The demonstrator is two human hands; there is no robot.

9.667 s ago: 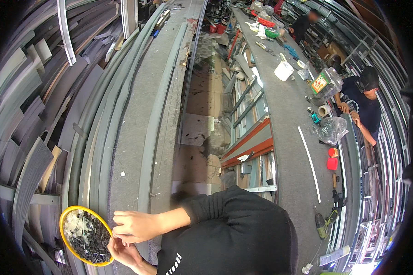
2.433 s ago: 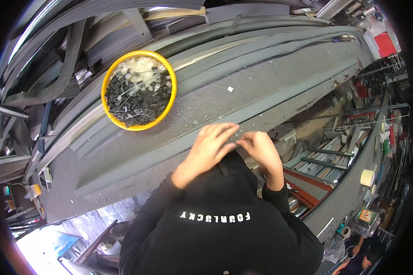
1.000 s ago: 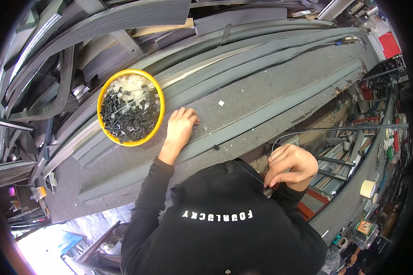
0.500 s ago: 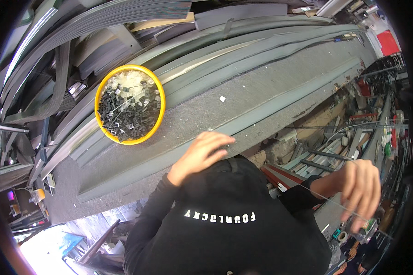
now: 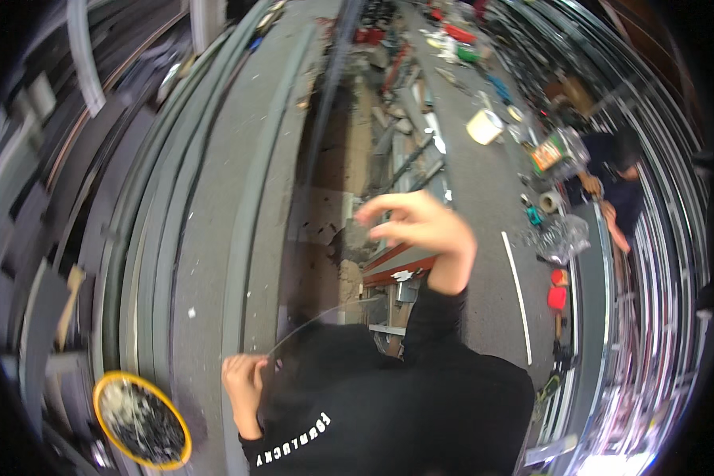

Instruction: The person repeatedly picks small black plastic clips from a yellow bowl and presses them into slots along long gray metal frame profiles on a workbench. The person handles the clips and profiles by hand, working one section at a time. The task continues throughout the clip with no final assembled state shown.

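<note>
My left hand (image 5: 243, 390) is at the near edge of the grey worktable (image 5: 214, 309), its fingers closed at one end of a thin pale strand (image 5: 313, 316). From there the strand curves up and right over my black sleeve and front. My right hand (image 5: 430, 232) is raised over the gap right of the table, slightly blurred. Its fingers curl and stand apart from the thumb, and I see nothing between them. Left of my left hand, a yellow-rimmed basin (image 5: 181, 420) holds many small black and clear pieces.
Long grey strips (image 5: 155, 238) run along the table's left side. A red-edged metal piece (image 5: 397, 268) lies below my right hand. Across the walkway are a white bucket (image 5: 484, 127), a clear plastic bag (image 5: 565, 239), and another person in dark clothes (image 5: 611, 170) working with their hands.
My view has swung to the right, so the basin now sits at the lower left. My right hand has come up and inward; my left hand has closed near the strand.
</note>
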